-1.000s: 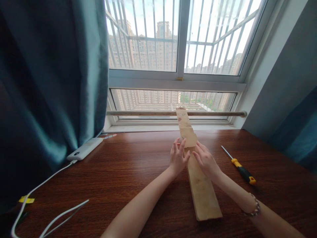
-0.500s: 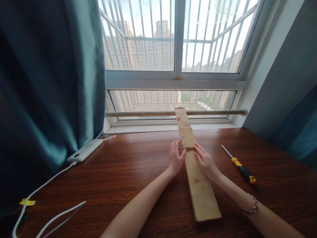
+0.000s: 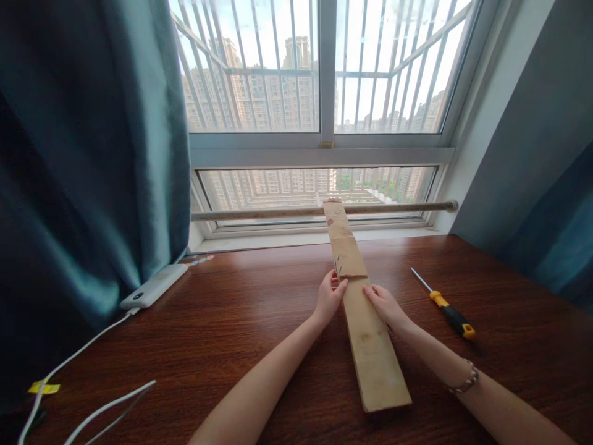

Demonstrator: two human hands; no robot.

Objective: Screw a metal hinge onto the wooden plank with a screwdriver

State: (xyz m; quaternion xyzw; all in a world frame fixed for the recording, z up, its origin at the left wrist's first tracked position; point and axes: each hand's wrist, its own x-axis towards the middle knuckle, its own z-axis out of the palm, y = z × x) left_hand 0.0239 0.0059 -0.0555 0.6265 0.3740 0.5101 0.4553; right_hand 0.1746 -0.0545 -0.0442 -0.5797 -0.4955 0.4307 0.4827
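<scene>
A long, pale wooden board [image 3: 374,346] runs away from me toward the window. Its far part is a second wooden piece [image 3: 348,254] overlapping it, with small metal nails or screws [image 3: 338,264] near the left edge. My left hand [image 3: 330,298] grips the left edge by the overlap, thumb on top and fingers curled at the side. On the right edge, a little nearer me, my right hand [image 3: 385,305] has its thumb on top and its other fingers partly hidden beneath. To the right lies a screwdriver [image 3: 443,304] with a yellow and black handle.
The brown table [image 3: 222,334] reaches the window sill, where a horizontal rail [image 3: 259,214] crosses close to the board's far end. On the left, a white power bank [image 3: 155,286] with a white cable [image 3: 88,342] lies by the dark blue curtain [image 3: 152,136].
My right hand has gone from lying flat with extended fingers to gripping the board's edge. My left fingers have curled round the left edge. The whole view has shifted slightly.
</scene>
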